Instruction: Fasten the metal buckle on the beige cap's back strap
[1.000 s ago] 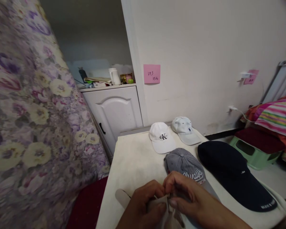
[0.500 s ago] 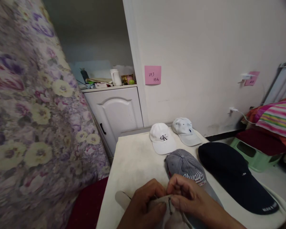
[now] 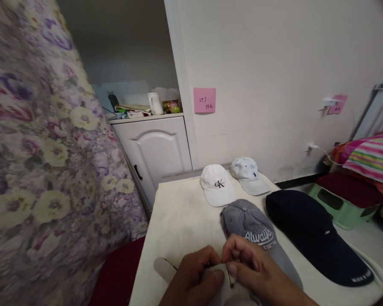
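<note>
At the near edge of the table, my left hand (image 3: 194, 276) pinches the light grey fabric of a cap (image 3: 234, 295), thumb on top. My right hand (image 3: 258, 272) is closed on the same piece from the other side, thumb and fingers at a small metal buckle (image 3: 228, 276). A rounded pale strap end or flap (image 3: 164, 268) sticks out left of my left hand. Most of the held cap is hidden by my hands and the frame's bottom edge. Just beyond my right hand lies a grey cap (image 3: 245, 216) with "Always" lettering.
A white cap (image 3: 217, 187) and a pale blue cap (image 3: 247, 174) sit at the back of the cloth-covered table (image 3: 175, 212). A long-brimmed navy cap (image 3: 306, 229) lies at right. A floral curtain (image 3: 57, 170) hangs left; a green stool (image 3: 332, 204) stands right.
Both hands have shifted slightly, still on the cap's fabric. The metal buckle is turned and shows more plainly now. The caps on the table have not moved.
</note>
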`<state>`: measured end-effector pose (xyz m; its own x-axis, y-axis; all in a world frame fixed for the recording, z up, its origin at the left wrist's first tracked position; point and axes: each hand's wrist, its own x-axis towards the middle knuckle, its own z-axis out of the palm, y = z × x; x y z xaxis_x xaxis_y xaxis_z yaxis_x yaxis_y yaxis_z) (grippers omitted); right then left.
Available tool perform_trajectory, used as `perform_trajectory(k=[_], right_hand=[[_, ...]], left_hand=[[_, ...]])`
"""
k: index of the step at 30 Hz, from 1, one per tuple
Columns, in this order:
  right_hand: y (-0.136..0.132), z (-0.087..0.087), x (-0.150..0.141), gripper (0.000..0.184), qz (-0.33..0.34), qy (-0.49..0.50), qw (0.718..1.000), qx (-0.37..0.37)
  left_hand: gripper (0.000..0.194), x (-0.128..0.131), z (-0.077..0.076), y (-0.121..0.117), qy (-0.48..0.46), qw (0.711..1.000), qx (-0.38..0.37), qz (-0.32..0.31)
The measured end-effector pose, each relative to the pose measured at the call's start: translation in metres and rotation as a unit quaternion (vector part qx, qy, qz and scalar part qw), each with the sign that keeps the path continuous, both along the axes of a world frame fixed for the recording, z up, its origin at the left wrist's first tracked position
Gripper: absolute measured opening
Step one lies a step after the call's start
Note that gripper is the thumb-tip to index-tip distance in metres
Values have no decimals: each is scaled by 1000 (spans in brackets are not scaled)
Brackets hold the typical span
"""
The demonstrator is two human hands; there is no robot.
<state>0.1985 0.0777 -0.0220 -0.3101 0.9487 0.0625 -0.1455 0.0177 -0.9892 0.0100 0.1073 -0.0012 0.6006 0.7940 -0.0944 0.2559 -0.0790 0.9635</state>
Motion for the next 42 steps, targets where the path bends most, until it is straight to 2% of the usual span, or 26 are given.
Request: perform_trajectory(k=[7,11,20,26,30,33,42], right_hand=[[-1,-10,5,29,28,36,999,10],[-2,-9,6,27,41,59,997,7],[-3,-11,1,16,24,48,999,-10],[0,-14,-1,36,27,95,995,-13],[-1,-15,5,34,2,56,998,10],[-1,-17,9,30,10,33,999,25],[-1,-12,10,28,16,12,1000,14]], left_hand=[[22,-1,-1,2,14,1000,5,8],[24,0,1,0,14,1000,2,10],[23,1,2,0,23,1000,1,5],[26,-4,1,-1,50,999,15,10],[22,-4,1,-1,61,998,18,20],[21,-3,2,0,59,998,19,18],[22,-5,-1,1,58,998,17,25]])
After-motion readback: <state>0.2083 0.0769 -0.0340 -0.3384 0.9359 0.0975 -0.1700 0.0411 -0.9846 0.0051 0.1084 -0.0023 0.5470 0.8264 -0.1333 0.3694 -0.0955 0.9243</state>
